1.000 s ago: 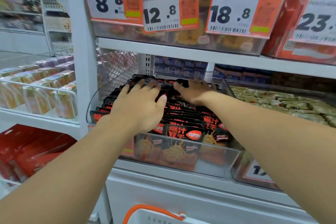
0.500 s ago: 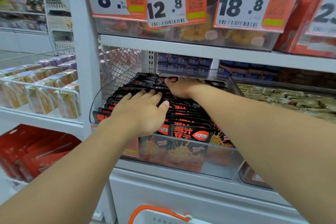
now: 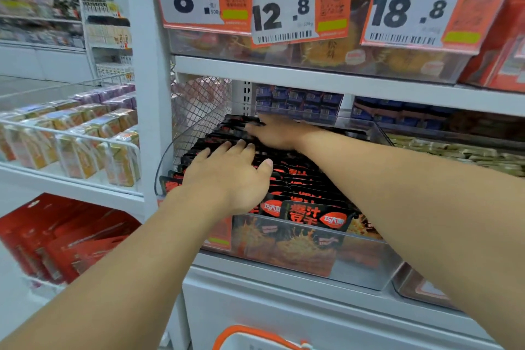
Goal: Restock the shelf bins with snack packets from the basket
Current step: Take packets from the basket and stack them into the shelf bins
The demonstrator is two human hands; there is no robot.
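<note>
A clear plastic shelf bin [image 3: 366,267] on the middle shelf holds rows of black snack packets [image 3: 312,214] with red lettering, standing upright. My left hand [image 3: 230,176] lies flat on the packet tops near the bin's front left, fingers straight. My right hand [image 3: 274,132] reaches deeper, fingers spread flat on the packets at the back of the bin. Neither hand grips a packet. The white basket with an orange handle [image 3: 250,335] shows at the bottom edge.
A shelf board [image 3: 312,79] with price tags [image 3: 284,6] hangs low over the bin. A wire mesh divider [image 3: 196,111] bounds its left side. Green packets [image 3: 454,153] fill the bin to the right. Juice cartons [image 3: 85,139] and red boxes [image 3: 65,239] fill the left shelves.
My right hand has slid leftward and further back across the packet tops. My left hand has stayed flat near the front, shifting slightly.
</note>
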